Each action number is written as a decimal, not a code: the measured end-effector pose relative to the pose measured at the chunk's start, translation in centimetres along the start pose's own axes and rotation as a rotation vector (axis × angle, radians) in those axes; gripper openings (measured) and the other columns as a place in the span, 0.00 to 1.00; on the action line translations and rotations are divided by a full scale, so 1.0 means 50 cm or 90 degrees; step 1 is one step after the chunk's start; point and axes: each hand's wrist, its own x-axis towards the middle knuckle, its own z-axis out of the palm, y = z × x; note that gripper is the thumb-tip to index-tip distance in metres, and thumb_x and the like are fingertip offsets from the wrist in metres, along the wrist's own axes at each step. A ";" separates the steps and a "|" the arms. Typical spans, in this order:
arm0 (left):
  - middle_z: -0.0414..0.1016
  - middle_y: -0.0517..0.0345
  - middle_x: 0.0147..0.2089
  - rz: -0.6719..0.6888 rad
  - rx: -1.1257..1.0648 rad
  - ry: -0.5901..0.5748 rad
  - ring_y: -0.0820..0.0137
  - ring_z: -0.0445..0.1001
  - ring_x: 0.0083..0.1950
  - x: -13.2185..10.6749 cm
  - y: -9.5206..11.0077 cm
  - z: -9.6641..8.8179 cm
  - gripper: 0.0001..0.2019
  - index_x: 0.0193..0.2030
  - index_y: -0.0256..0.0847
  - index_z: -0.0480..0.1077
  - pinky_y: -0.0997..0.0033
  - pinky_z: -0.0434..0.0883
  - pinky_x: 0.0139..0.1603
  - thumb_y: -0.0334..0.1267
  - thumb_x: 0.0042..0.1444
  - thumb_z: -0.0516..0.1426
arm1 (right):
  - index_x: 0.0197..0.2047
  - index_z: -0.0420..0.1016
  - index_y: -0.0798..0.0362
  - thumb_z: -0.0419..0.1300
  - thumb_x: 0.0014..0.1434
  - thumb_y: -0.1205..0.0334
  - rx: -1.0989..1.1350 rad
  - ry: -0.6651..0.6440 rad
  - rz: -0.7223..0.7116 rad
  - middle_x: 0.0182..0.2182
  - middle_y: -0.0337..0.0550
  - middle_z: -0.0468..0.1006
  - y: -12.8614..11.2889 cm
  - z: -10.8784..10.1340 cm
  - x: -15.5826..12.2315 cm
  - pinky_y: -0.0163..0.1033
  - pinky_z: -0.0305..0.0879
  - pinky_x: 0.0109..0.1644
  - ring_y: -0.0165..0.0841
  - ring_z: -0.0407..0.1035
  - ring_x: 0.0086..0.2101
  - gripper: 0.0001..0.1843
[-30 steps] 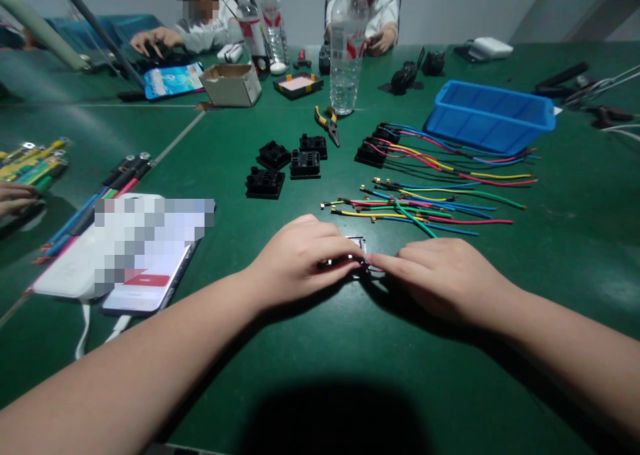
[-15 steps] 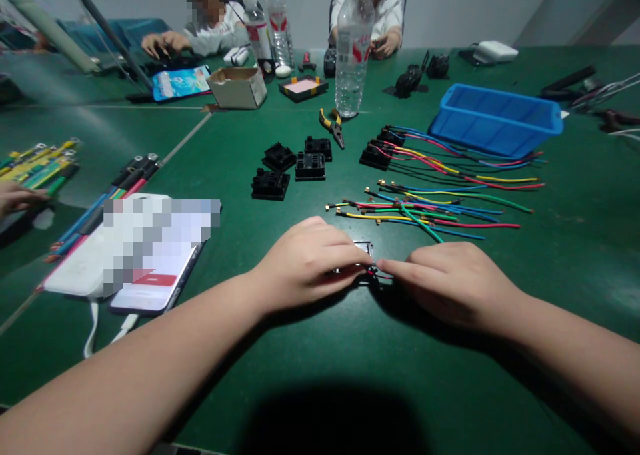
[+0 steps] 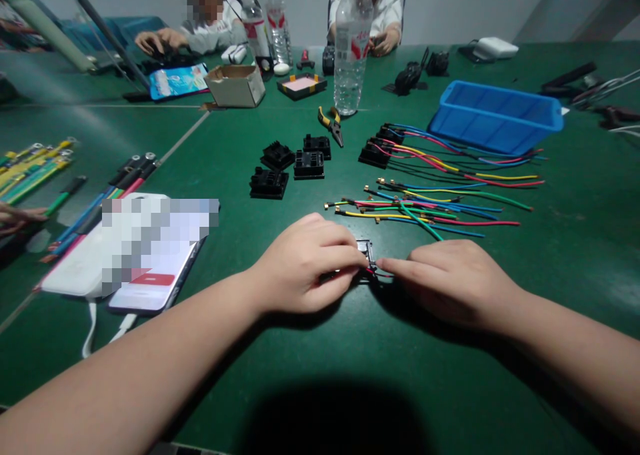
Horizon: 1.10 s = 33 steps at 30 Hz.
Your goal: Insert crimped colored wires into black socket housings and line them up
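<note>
Fingers point(image 3: 345, 258) tight around black connector point(image 3: 367, 248)

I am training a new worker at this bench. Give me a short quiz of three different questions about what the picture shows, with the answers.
1. How many black housings without wires lie grouped to the left of the pliers?
2. True or false: the pliers lie on the green table, outside the blue tray.
3. What does the left hand grip? A a screwdriver; B a black connector; C a cup.

Key: 1 four; 2 true; 3 B.
</note>
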 end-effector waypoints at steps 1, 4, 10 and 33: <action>0.79 0.54 0.39 0.003 0.001 0.003 0.69 0.74 0.39 0.000 0.000 0.000 0.09 0.40 0.39 0.75 0.66 0.65 0.42 0.32 0.59 0.53 | 0.52 0.70 0.53 0.47 0.66 0.68 0.001 0.001 0.001 0.22 0.36 0.71 0.000 0.000 0.000 0.38 0.46 0.27 0.28 0.60 0.22 0.16; 0.78 0.54 0.38 0.011 0.002 0.014 0.70 0.74 0.38 0.000 0.000 0.000 0.09 0.39 0.38 0.76 0.67 0.65 0.41 0.31 0.59 0.54 | 0.52 0.70 0.53 0.47 0.66 0.68 0.010 0.000 0.007 0.22 0.36 0.71 -0.002 0.001 0.002 0.38 0.46 0.27 0.28 0.60 0.22 0.16; 0.78 0.55 0.38 0.000 0.010 0.022 0.69 0.74 0.38 0.000 -0.001 0.000 0.09 0.39 0.38 0.76 0.66 0.65 0.41 0.30 0.58 0.54 | 0.52 0.70 0.54 0.47 0.66 0.68 0.037 -0.004 0.012 0.23 0.36 0.72 -0.001 0.004 0.001 0.37 0.47 0.28 0.28 0.61 0.22 0.16; 0.70 0.56 0.34 -0.069 -0.053 -0.006 0.68 0.68 0.36 0.002 -0.003 0.003 0.04 0.33 0.40 0.60 0.68 0.64 0.39 0.28 0.53 0.51 | 0.50 0.69 0.53 0.48 0.65 0.68 0.032 -0.008 0.001 0.22 0.36 0.72 0.000 0.001 0.001 0.39 0.46 0.27 0.29 0.61 0.22 0.14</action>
